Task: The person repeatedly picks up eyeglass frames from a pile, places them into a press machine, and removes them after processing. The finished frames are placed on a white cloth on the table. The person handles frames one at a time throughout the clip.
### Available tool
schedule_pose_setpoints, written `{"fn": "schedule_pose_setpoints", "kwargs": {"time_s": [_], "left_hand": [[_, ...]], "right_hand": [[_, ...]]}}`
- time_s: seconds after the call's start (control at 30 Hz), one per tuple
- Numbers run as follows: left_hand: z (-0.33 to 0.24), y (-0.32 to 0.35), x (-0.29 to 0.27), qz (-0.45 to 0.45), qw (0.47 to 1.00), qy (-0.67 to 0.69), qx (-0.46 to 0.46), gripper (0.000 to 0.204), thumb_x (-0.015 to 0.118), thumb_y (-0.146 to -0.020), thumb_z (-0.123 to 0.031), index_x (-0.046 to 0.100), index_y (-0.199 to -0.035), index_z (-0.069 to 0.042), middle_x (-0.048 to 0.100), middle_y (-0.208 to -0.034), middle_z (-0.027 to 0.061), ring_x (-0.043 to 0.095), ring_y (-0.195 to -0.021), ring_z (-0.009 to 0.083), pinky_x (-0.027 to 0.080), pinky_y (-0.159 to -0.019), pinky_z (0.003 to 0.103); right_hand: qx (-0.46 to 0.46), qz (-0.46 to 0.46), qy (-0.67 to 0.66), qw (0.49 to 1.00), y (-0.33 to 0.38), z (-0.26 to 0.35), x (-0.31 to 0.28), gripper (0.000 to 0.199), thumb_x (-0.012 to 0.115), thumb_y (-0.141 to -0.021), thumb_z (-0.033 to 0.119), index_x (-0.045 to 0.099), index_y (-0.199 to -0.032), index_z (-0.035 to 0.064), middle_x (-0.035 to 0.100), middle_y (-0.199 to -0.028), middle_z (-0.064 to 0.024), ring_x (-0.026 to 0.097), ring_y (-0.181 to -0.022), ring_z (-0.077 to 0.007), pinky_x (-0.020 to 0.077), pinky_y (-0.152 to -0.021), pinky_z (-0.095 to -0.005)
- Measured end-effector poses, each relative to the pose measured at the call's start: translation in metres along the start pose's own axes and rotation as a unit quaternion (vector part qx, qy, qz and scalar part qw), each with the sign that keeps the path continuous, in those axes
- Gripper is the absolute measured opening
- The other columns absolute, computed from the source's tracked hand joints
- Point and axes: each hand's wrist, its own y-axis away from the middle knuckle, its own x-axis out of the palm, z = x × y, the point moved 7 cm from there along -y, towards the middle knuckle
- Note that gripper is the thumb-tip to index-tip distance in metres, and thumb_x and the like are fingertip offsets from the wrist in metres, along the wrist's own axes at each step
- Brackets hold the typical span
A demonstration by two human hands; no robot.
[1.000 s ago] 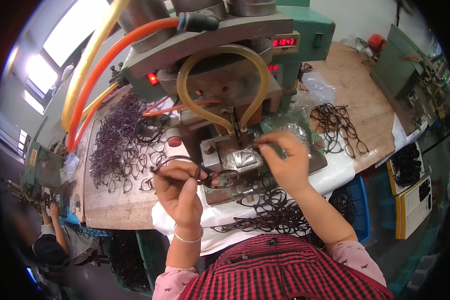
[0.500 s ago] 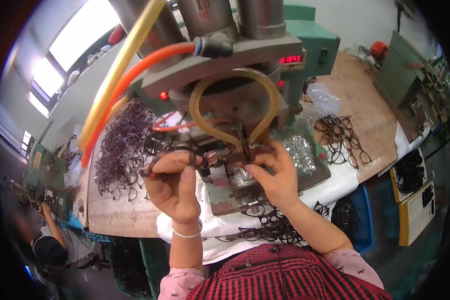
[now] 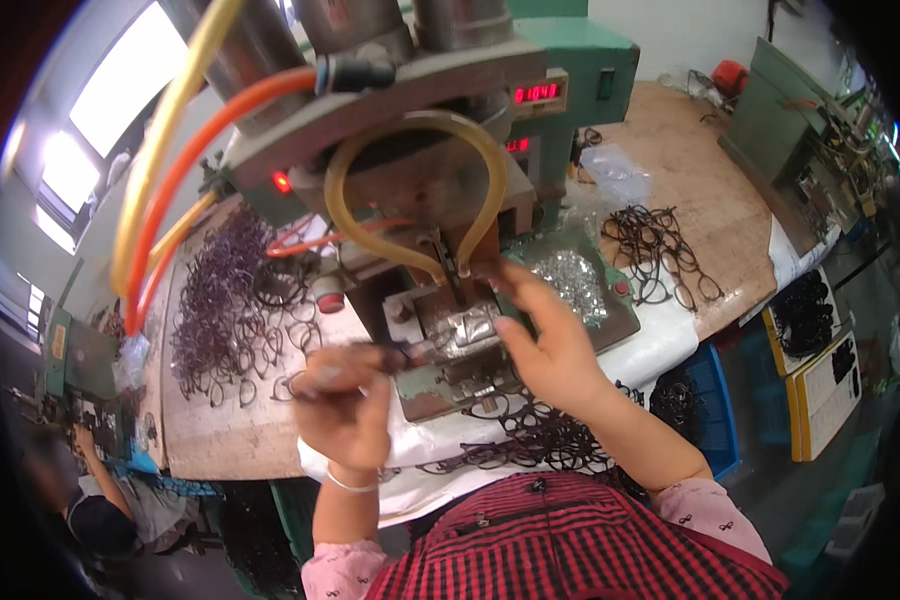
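Dark-brown glasses frames (image 3: 220,305) heap on the desk (image 3: 215,440), probably for easy reach. The left hand's grip (image 3: 345,415) pinches a blurred frame (image 3: 395,357) just left of the metal block (image 3: 467,328), perhaps to steady it; the right hand's grip (image 3: 555,340) is parted by the block, apparently holding nothing

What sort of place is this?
Most likely a workshop or small factory handling eyeglass frames: heaps of dark frames lie on a wooden table, a heavy machine with red displays stands among them, and another person sits near a second green machine.
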Motion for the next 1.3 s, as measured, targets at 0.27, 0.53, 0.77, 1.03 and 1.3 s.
{"fn": "schedule_pose_setpoints", "kwargs": {"time_s": [0.27, 0.53, 0.77, 1.03, 1.3], "left_hand": [[-0.024, 0.009, 0.026, 0.197, 0.966, -0.095, 0.139, 0.012, 0.065, -0.087, -0.003, 0.053, -0.090, -0.003, 0.064, -0.097, 0.0173, 0.064, -0.074, 0.0228, 0.056, -0.060, 0.037], [0.004, -0.042, -0.012, -0.046, 0.998, -0.044, 0.014, 0.016, 0.052, -0.092, 0.001, 0.049, -0.107, 0.002, 0.059, -0.098, 0.0137, 0.061, -0.082, 0.0226, 0.058, -0.069, 0.039], [-0.008, -0.006, 0.003, 0.053, 0.998, -0.039, 0.017, 0.018, 0.060, -0.083, 0.008, 0.051, -0.094, -0.003, 0.060, -0.090, 0.0160, 0.066, -0.076, 0.0292, 0.056, -0.068, 0.037], [-0.026, 0.029, 0.077, 0.321, 0.845, -0.267, 0.333, 0.019, 0.070, -0.069, -0.010, 0.059, -0.084, -0.010, 0.067, -0.101, 0.0068, 0.056, -0.070, 0.0164, 0.058, -0.068, 0.032], [-0.019, 0.026, 0.072, 0.353, 0.843, -0.226, 0.338, 0.019, 0.070, -0.073, -0.023, 0.056, -0.081, -0.012, 0.065, -0.098, 0.0062, 0.057, -0.073, 0.0152, 0.053, -0.063, 0.028]], "right_hand": [[-0.067, -0.097, 0.194, 0.974, 0.010, -0.014, -0.036, 0.020, 0.074, -0.078, 0.017, 0.072, -0.096, 0.0062, 0.057, -0.131, -0.0232, 0.044, -0.132, -0.0409, 0.0356, -0.109, -0.0473], [-0.064, -0.070, -0.017, 0.995, -0.014, 0.007, 0.012, 0.016, 0.082, -0.071, 0.013, 0.073, -0.078, 0.0022, 0.069, -0.111, -0.0185, 0.056, -0.122, -0.0338, 0.0423, -0.103, -0.0429], [-0.093, -0.061, 0.120, 0.987, -0.014, -0.022, -0.022, 0.022, 0.076, -0.075, 0.019, 0.073, -0.092, 0.0048, 0.065, -0.122, -0.0169, 0.053, -0.125, -0.0350, 0.0405, -0.106, -0.0458], [0.007, -0.116, 0.308, 0.944, 0.012, -0.114, -0.067, 0.012, 0.073, -0.076, 0.007, 0.067, -0.086, 0.0025, 0.062, -0.124, -0.0183, 0.053, -0.121, -0.0367, 0.0425, -0.100, -0.0432], [0.154, -0.143, 0.088, 0.974, 0.018, -0.141, -0.072, 0.015, 0.063, -0.094, 0.011, 0.069, -0.098, -0.0013, 0.071, -0.091, -0.0055, 0.062, -0.078, -0.0115, 0.0487, -0.072, -0.0250]]}}
